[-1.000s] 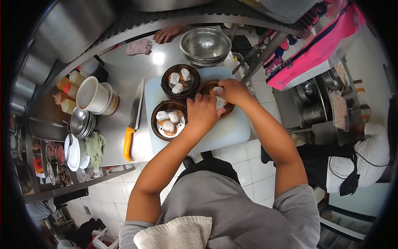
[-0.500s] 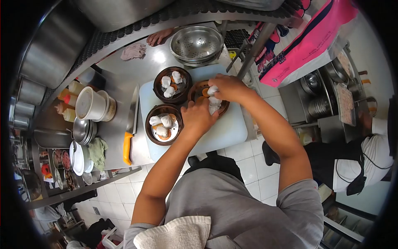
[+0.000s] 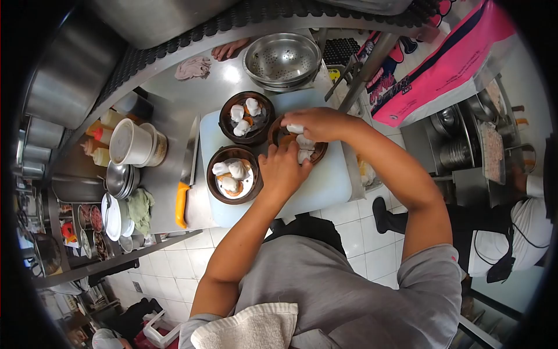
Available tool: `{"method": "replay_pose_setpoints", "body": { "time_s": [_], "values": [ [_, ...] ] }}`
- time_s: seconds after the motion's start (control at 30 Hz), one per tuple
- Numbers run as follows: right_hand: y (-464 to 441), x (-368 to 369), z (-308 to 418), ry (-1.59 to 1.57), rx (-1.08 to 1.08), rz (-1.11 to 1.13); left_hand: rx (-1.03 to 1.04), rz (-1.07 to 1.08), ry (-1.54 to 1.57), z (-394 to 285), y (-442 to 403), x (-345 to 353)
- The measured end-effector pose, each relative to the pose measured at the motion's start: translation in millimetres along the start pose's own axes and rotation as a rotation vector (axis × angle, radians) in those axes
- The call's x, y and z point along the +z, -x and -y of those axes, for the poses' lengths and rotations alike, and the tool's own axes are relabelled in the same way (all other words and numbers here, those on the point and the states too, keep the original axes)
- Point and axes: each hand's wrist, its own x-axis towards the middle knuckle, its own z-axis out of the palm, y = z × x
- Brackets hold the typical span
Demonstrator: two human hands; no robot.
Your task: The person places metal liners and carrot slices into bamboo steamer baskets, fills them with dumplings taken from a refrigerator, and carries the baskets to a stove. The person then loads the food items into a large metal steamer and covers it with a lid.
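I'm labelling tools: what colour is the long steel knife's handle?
The handle is orange, seen in the head view.

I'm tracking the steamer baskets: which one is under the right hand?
The rightmost steamer basket; the right hand partly covers it but not the other two baskets.

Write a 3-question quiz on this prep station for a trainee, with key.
1. Count: how many round brown bowls stand on the pale cutting board?
2. True or false: the orange-handled knife lies on the board.
3. Multiple choice: as seen in the picture, which bowl are the fingers of the right hand over?
A) upper left
B) lower left
C) the one on the right

Key:
1. Three.
2. False; it lies beside the board, on the steel counter.
3. C.
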Motion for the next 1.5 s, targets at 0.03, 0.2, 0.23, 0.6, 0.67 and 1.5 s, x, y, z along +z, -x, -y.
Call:
{"method": "replay_pose_setpoints", "body": {
  "time_s": [0.03, 0.2, 0.23, 0.6, 0.67, 1.5],
  "values": [
    [3.0, -6.6, 5.7, -0.044, 0.09, -0.051, -0.003, -0.001, 0.001, 0.9, 0.4, -0.5],
    [21.4, -4.2, 38.9, 0.03, 0.384, -0.022, -0.02, 0.023, -0.029, 3.9, 1.1, -5.4],
    [24.1, 0.9, 45.6, 0.12, 0.468, -0.021, -0.017, 0.023, -0.027, 4.1, 1.3, -6.0],
    [54.9, 21.0, 38.1, 0.0, 0.348, -0.499, -0.005, -0.051, 0.02, 9.8, -3.1, -15.1],
    [55.1, 18.8, 37.0, 0.015, 0.258, -0.464, 0.01, -0.06, 0.031, 13.0, -9.7, -21.8],
    [54.0, 19.8, 1.4, 0.112, 0.618, -0.235, -0.795, -0.205, 0.758, 168.9, 116.3, -56.4]
  ]
}}
